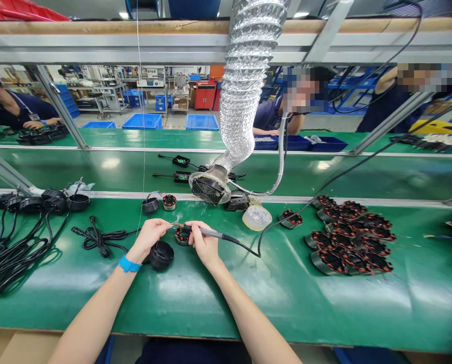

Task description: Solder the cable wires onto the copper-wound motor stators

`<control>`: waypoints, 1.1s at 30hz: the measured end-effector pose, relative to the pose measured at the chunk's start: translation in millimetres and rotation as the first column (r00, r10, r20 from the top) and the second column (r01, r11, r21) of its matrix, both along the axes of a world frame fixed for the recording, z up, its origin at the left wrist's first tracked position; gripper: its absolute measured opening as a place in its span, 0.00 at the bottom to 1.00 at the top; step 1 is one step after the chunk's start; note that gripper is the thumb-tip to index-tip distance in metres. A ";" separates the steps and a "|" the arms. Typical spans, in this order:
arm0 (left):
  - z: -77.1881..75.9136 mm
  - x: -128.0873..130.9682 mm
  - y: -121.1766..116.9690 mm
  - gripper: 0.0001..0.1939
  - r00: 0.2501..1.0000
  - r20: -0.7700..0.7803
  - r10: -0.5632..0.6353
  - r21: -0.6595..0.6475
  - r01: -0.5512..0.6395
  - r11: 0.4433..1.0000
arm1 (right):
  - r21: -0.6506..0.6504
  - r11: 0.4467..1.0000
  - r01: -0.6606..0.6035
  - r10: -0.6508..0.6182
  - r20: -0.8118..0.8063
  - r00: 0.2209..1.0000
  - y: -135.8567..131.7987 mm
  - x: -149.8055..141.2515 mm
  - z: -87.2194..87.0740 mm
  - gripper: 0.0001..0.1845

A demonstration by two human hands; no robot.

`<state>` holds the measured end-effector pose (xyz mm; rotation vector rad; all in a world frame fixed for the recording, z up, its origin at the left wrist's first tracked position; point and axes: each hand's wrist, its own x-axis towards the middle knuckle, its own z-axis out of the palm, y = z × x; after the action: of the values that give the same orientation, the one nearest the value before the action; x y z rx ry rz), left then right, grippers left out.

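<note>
My right hand (pixel 205 243) is closed around the handle of a soldering iron (pixel 218 234), whose tip points left. My left hand (pixel 153 234) pinches a thin wire (pixel 172 226) close to that tip, with a blue band on the wrist. Below the tip, a motor stator (pixel 182 237) with copper windings sits on the green bench, partly hidden by my right hand. A black round housing (pixel 161 256) stands just in front of my left hand, its black cable (pixel 99 236) coiled to the left. Light smoke drifts near the tip.
A fume-extraction fan (pixel 209 188) on a silver duct (pixel 244 76) hangs ahead. Several stators (pixel 349 235) are grouped at right; cabled black housings (pixel 32 204) stand at left. A round container (pixel 256 217) lies beyond my right hand. The iron's cord (pixel 354 164) crosses the right side. Co-workers sit opposite.
</note>
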<state>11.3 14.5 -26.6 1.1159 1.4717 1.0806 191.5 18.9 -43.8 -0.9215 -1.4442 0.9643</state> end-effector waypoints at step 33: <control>3.6 2.1 -0.6 0.16 1.000 -0.018 -0.003 -0.005 0.003 1.000 | 0.026 0.999 0.029 -0.030 0.024 0.999 1.2 -1.3 1.9 0.18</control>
<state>13.4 13.9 -23.0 1.1266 1.4854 1.0669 190.2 20.2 -41.9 -0.9362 -1.4559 0.9141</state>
